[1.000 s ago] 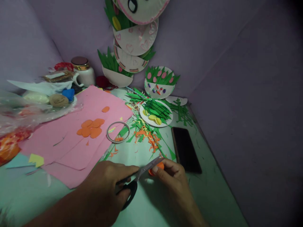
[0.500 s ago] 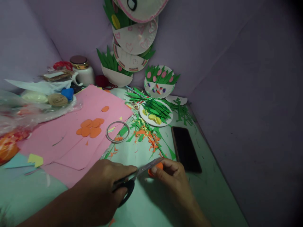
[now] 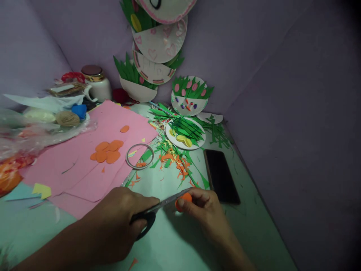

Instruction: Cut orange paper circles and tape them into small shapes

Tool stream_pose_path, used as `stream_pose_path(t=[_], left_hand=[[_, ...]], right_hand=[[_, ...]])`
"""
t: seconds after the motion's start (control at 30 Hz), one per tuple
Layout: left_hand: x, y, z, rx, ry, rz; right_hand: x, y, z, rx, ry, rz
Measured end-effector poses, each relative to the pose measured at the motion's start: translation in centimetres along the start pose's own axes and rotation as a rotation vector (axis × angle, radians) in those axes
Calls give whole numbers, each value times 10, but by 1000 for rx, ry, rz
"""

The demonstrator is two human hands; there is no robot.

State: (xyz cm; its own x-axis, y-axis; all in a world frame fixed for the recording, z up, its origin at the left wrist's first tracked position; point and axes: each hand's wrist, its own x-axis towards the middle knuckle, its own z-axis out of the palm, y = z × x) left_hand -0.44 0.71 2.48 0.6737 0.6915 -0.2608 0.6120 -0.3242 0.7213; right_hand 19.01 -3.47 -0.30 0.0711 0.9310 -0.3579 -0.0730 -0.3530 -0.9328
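Black-handled scissors (image 3: 146,224) are gripped in my left hand (image 3: 118,220), with the index finger stretched along the blade side. Their blades point right and lie along the upper edge of a small orange paper piece (image 3: 183,201). My right hand (image 3: 204,207) pinches that orange paper between thumb and fingers, above the table. On pink paper sheets (image 3: 84,177) to the left lies a cluster of cut orange paper ovals (image 3: 107,151), with a single oval (image 3: 124,128) a little behind them.
A tape roll (image 3: 140,156) lies by green and orange paper scraps (image 3: 175,160). Behind them stands a plate of green strips (image 3: 169,141). A phone (image 3: 222,177) lies right of my hands. Decorated paper plates (image 3: 160,43) hang on the wall; a jar (image 3: 100,90) stands back left.
The scissor blades have closed together along the orange paper's edge. Both hands have shifted slightly left. An orange scrap near the bottom edge shows more fully.
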Motion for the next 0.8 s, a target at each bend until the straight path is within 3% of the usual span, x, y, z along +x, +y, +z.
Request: stream_pose_path(t=[0.13,0.27,0.5,0.8], left_hand=[[5,-3,0,-42,23,-118],[11,-8,3,122,77,-206],[10,-16,7,318,119,-106],[11,-14,7,604,104,-182]], right_hand=[[2,3,-1,67,16,0],[2,8,0,204,79,28],[2,10,6,525,63,149],[0,6,6,683,-51,220]])
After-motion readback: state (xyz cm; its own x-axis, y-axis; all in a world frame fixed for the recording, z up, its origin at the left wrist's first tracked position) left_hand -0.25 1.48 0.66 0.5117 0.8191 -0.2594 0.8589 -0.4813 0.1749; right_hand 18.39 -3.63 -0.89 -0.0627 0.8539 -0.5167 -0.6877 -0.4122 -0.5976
